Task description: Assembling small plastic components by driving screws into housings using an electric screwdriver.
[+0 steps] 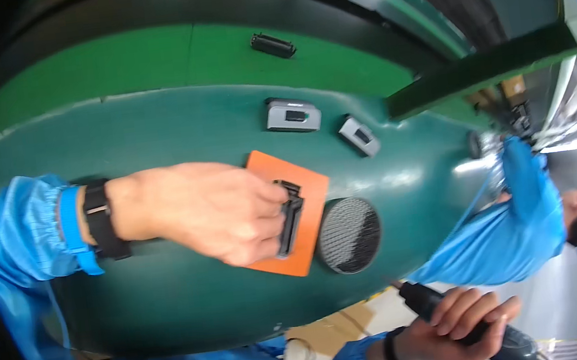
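Note:
My left hand point(224, 212) is closed, its fingers on a small black oblong plastic part point(291, 217). That part lies on an orange mat point(309, 189), and the hand hides some of it. Low on the right, past the table's near edge, my right hand point(458, 328) wraps round a black electric screwdriver point(423, 299). Its thin bit points up and left toward the table. Just right of the mat is a round dish point(350, 235); many tiny pieces, too small to name, seem to fill it, grey on one side and dark on the other.
Two grey housings with black windows, one larger point(293, 115) and one smaller point(359, 136), lie beyond the mat on the green table point(174, 300). Another black part point(273, 45) rests on the green strip behind. A green bar point(490, 72) stands far right; a co-worker in blue point(502, 241) sits nearby.

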Demonstrator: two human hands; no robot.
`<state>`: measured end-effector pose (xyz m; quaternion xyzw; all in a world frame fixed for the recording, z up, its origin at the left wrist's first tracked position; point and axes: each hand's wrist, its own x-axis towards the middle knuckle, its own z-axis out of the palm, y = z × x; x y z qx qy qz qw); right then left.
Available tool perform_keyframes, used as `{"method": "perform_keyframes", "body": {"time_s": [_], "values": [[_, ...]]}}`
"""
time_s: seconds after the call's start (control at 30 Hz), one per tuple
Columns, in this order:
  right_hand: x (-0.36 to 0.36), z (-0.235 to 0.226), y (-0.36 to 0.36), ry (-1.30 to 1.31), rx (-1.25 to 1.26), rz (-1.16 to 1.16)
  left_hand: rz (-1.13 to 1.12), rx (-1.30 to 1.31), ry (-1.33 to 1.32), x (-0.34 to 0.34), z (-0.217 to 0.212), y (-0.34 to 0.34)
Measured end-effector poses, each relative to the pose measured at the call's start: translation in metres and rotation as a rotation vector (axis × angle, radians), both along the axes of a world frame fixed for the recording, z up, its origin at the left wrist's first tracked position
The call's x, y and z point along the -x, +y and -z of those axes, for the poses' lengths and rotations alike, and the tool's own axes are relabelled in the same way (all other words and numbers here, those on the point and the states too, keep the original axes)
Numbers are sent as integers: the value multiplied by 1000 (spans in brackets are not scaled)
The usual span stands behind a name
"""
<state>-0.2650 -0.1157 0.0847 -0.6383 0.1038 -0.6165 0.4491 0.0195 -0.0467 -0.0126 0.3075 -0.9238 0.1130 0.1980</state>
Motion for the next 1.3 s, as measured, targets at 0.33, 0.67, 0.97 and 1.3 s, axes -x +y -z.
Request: {"method": "perform_keyframes", "body": {"time_s": [0.33,0.67,0.97,1.3], "values": [[1,11,-20,47,-107,-14,-295,-239,-243,25,-34,23],[-26,32,-39,166,-122,-54,-546,-188,-120,43,-18,42],[-30,41,-46,111,-208,-74,-635,-264,-197,47,-22,47],[-54,43,-49,190,-201,-134,-585,-429,-133,37,-26,45]]}}
